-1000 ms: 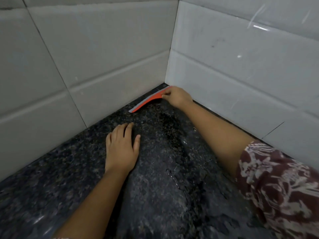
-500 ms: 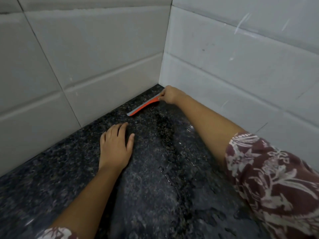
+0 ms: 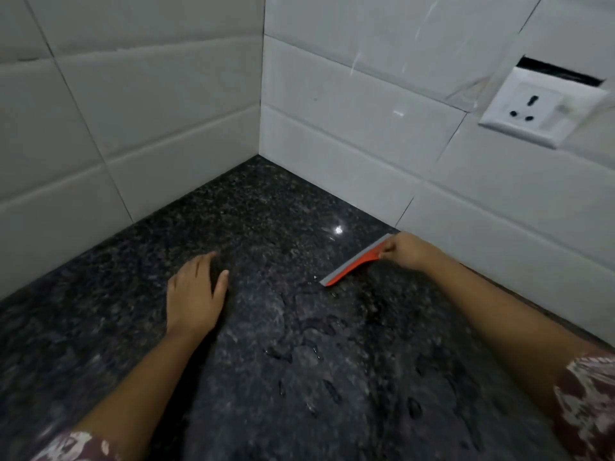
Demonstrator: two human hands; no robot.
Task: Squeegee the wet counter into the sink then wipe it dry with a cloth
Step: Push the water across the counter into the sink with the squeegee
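The dark speckled granite counter [image 3: 253, 227] fills the lower view, with water drops and streaks in its middle and near part. My right hand [image 3: 407, 251] grips one end of an orange squeegee with a grey blade [image 3: 352, 262], which lies blade-down on the counter close to the right wall. My left hand [image 3: 194, 291] rests flat on the counter to the left, fingers together, holding nothing. No sink and no cloth are in view.
White tiled walls [image 3: 166, 111] meet in a corner behind the counter. A white wall socket [image 3: 539, 108] sits on the right wall, above and right of my right hand.
My right hand has pulled the squeegee out of the corner, along the right wall towards me. The view has shifted, so the socket now shows. My left hand stays flat on the counter.
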